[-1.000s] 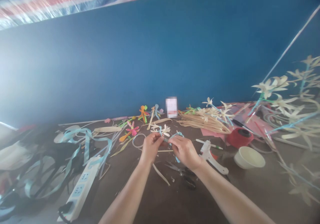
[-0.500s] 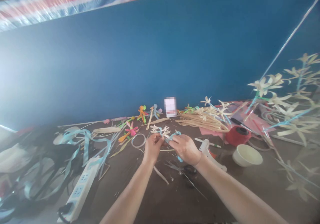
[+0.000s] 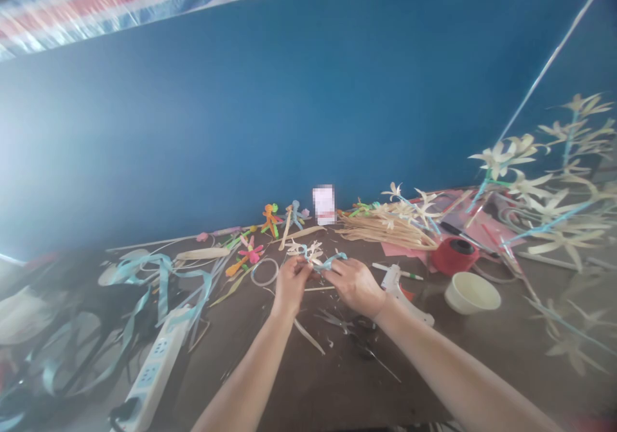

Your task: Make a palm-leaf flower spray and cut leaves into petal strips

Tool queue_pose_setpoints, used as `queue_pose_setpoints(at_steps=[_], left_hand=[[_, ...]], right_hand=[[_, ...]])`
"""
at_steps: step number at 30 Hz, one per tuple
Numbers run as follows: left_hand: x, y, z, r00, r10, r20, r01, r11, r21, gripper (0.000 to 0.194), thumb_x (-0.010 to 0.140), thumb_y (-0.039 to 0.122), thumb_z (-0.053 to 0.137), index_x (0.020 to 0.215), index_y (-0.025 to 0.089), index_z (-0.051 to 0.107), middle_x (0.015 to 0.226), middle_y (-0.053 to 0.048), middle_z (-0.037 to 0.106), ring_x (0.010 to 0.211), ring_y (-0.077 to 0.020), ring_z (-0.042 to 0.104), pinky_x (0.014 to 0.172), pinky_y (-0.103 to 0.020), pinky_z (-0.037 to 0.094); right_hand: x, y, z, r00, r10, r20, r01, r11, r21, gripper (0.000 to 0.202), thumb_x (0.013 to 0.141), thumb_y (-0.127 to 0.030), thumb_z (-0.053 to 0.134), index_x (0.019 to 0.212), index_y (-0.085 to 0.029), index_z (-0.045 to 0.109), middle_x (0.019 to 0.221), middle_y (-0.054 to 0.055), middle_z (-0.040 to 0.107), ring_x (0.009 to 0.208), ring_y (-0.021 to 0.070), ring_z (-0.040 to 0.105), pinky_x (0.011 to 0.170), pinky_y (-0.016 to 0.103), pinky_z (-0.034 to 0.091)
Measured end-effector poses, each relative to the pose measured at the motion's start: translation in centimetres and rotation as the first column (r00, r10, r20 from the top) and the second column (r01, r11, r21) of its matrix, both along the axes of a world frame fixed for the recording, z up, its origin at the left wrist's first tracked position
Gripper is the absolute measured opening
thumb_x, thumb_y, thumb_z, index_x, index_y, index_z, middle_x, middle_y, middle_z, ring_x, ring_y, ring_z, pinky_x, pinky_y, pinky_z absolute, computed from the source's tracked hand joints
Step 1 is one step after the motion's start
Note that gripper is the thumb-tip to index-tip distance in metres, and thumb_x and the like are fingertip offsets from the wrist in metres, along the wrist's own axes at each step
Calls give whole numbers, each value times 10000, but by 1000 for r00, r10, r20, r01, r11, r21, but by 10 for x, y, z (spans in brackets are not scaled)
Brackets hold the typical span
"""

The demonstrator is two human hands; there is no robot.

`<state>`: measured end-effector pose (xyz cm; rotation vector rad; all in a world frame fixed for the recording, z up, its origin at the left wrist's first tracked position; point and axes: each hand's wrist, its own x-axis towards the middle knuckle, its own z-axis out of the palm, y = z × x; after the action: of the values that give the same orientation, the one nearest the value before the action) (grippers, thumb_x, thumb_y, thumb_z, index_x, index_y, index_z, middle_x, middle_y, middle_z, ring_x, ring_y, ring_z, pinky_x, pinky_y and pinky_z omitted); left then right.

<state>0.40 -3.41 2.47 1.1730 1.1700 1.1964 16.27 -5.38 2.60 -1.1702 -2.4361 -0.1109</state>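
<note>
Near the middle of the table, my left hand (image 3: 292,284) is closed in a pinch at the base of a small cream flower (image 3: 312,251). Close beside it on the right, my right hand (image 3: 357,285) has its fingers closed on a light blue ribbon (image 3: 332,261), which runs toward the flower. The fingertips of both hands nearly meet, and the exact contact between ribbon and stem is too small to make out. Scissors (image 3: 337,320) lie on the table just below my hands.
A glue gun (image 3: 396,285), a cream bowl (image 3: 472,293) and a red spool (image 3: 453,256) stand on the right. Leaf strips (image 3: 385,229) lie behind. To the left are a power strip (image 3: 153,368), loose blue ribbon (image 3: 164,284) and a clear ring (image 3: 265,272).
The view has shifted slightly. My right hand has turned a little and sits closer to my left; the blue ribbon end seen below my right hand is no longer visible.
</note>
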Motion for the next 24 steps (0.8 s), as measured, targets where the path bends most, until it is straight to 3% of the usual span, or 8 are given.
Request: queue_pose_setpoints(at_steps=[3,7,10,12,16,19,24], left_hand=[[-2,1,-2,999,33,-24,-33,999,25,177,639,288,603,752,159,558,629,6,622,568,-153,611,618,-276,468],[-18,9,0,993,112,-23,-112,994,20,223,627,295,620,784,147,565,621,12,617,553,-146,609,622,-277,466],[-35,16,1,987,158,21,-158,988,-3,227,600,284,647,746,139,552,623,20,606,559,-149,612,629,-281,468],[-42,19,-2,985,170,26,-170,985,-18,236,590,276,659,750,140,551,616,23,608,542,-144,608,623,-278,466],[-32,15,-10,992,126,32,-123,990,-66,223,607,274,650,757,145,549,596,26,602,550,-147,611,622,-270,463],[-15,6,-13,997,72,38,-69,995,-77,205,629,280,631,766,151,551,606,25,599,571,-152,616,628,-271,463],[-3,-6,-8,998,35,55,-31,997,-75,172,641,276,613,740,148,555,639,19,592,558,-158,616,615,-287,472]], right_hand=[[-4,-5,-4,997,-74,-24,72,993,-88,245,837,-138,371,948,-205,578,773,43,526,704,155,463,642,278,311],[6,-27,-6,973,-229,-34,215,949,-229,165,776,-187,472,854,-226,611,805,46,534,791,191,477,688,296,344],[33,-52,-11,945,-314,-93,283,926,-251,288,750,-240,513,1037,-247,542,997,59,506,930,214,453,797,322,341],[57,-65,-19,897,-436,-76,401,873,-277,324,767,-219,475,1091,-225,498,976,67,510,913,206,470,803,321,350],[92,-72,-42,737,-671,78,659,688,-306,468,711,-273,525,1153,-159,419,1018,123,476,887,259,505,708,344,402],[98,-66,-58,716,-681,153,684,641,-349,447,701,-318,531,1107,-156,435,1028,129,463,818,249,546,634,320,420],[97,-60,-71,742,-664,91,638,659,-398,280,773,-302,433,1013,-165,481,991,120,480,794,226,562,604,303,417]])
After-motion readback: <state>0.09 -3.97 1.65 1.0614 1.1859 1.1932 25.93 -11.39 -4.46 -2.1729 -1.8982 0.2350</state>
